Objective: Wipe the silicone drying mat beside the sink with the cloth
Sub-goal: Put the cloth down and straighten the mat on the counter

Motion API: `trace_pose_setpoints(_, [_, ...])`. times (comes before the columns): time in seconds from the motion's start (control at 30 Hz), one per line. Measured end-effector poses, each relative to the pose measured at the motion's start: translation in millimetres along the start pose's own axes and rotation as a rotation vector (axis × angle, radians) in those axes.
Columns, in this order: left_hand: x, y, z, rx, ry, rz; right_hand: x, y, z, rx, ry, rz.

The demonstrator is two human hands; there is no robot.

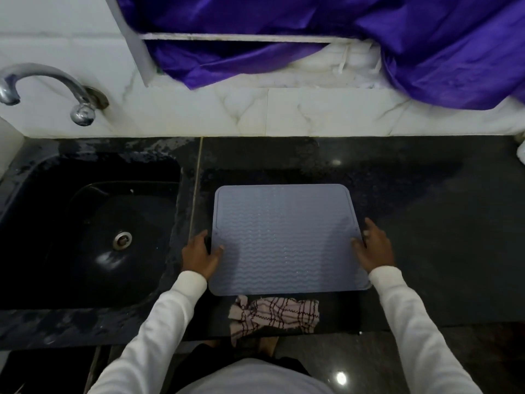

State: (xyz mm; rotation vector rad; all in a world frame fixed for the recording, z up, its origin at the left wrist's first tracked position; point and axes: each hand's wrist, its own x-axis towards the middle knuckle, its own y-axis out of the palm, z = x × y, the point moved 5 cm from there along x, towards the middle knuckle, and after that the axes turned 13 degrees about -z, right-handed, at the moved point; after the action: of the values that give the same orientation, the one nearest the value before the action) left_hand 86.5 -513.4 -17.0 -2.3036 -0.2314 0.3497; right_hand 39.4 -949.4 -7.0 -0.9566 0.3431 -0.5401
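Now the left hand (200, 255) and right hand (375, 247) each pinch a side edge of the mat (287, 240); the cloth (274, 312) lies untouched on the counter (426, 223).

Setting: domestic kitchen. Evidence: black sink (93, 228) with steel drain (122, 240), sunk in a dark polished stone bench (426, 223); chrome wall tap (51, 89); white marble-pattern tiled backsplash (255, 112); purple curtain (312, 29) above; grey drying mat (287, 240); checked cloth (272, 315).

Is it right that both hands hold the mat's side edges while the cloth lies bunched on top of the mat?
Not quite. The head view shows the cloth bunched on the counter, just below the mat. Left hand and right hand do hold its side edges.
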Motion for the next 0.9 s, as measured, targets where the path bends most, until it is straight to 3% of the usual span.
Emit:
trace_pose_setpoints(0.17, [17, 18, -15, -0.018, -0.135, 0.054, 19, 17, 9, -0.057, 0.099, -0.027])
trace_pose_setpoints(0.23, [24, 21, -13, -0.144, -0.240, 0.035, 23, 21, 7, 0.051, 0.217, -0.012])
trace_pose_setpoints(0.3, [24, 19, -19, -0.253, -0.275, 0.019, 25, 22, 13, 0.090, 0.174, 0.009])
trace_pose_setpoints(0.47, [21, 13, -36, -0.100, 0.031, 0.052, 16, 9, 17, -0.056, -0.007, 0.013])
trace_pose_setpoints(0.53, [19, 15, -38, -0.103, 0.152, 0.082, 12, 8, 20, -0.125, -0.036, 0.120])
trace_pose_setpoints(0.6, [17, 17, -38, -0.192, 0.220, 0.051, 8, 8, 25, -0.015, -0.018, 0.212])
trace_pose_setpoints(0.73, [20, 6, -48, -0.525, -0.063, 0.048, 15, -9, 46, 0.345, -0.109, 0.163])
trace_pose_setpoints(0.9, [32, -8, -71, -0.813, -0.197, 0.084, 41, -41, 83, 0.536, -0.062, 0.167])
